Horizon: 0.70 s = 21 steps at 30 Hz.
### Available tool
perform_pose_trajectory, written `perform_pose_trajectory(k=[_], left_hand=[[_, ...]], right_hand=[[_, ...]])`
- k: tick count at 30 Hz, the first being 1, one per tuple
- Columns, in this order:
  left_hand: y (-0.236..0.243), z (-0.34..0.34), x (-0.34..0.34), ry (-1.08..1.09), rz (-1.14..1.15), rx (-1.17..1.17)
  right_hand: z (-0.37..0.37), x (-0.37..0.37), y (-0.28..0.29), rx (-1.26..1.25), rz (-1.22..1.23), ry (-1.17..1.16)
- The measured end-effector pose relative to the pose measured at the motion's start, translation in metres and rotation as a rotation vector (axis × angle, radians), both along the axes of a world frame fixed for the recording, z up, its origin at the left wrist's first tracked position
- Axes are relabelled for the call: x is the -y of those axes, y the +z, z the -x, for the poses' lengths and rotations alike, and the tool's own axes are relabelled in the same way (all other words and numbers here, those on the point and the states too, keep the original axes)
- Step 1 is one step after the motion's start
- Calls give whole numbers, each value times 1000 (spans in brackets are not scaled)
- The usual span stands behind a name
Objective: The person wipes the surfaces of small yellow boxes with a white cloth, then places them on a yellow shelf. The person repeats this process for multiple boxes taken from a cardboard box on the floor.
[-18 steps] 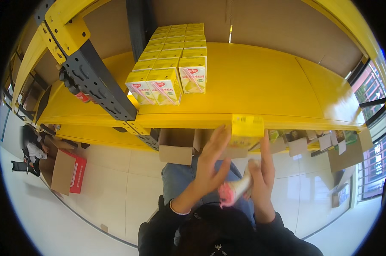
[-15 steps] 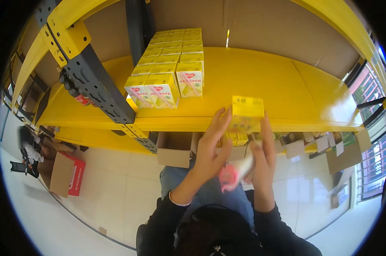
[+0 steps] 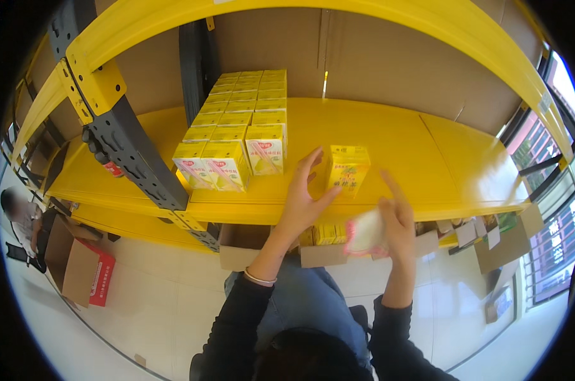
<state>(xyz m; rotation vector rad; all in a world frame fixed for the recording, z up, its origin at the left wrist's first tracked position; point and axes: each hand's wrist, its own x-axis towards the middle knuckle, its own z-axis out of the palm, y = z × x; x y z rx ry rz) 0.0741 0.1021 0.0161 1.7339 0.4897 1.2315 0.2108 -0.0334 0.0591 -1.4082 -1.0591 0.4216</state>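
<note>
A yellow drink carton stands by itself near the shelf's front. My left hand is beside its left side, fingers apart and curved, thumb at or very near its lower corner. My right hand, blurred, is right of the carton with index finger raised and holds a white-and-pink item, too blurred to identify, below the shelf edge. A block of several yellow-and-white cartons stands in rows to the left of the single carton.
The yellow shelf has a dark upright at left. Open cardboard boxes with stock are below it. At far left a seated person is beside a cardboard box. A barred window is at right.
The carton that was between my hands now stands on the shelf. My fingers have parted from around it. The white-and-pink item has risen with my right hand. The shelf sits lower in view.
</note>
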Motion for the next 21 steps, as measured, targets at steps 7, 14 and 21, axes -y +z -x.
perform_pose_trajectory(k=[7,14,21], left_hand=[[-13,-6,-24,-351,226,51],[-18,-7,-22,-248,180,1],[-20,-8,-18,-108,65,-37]], right_hand=[[9,-45,51,321,-577,-504],[26,-71,22,1080,-175,-47],[-4,-65,30,936,-121,101]])
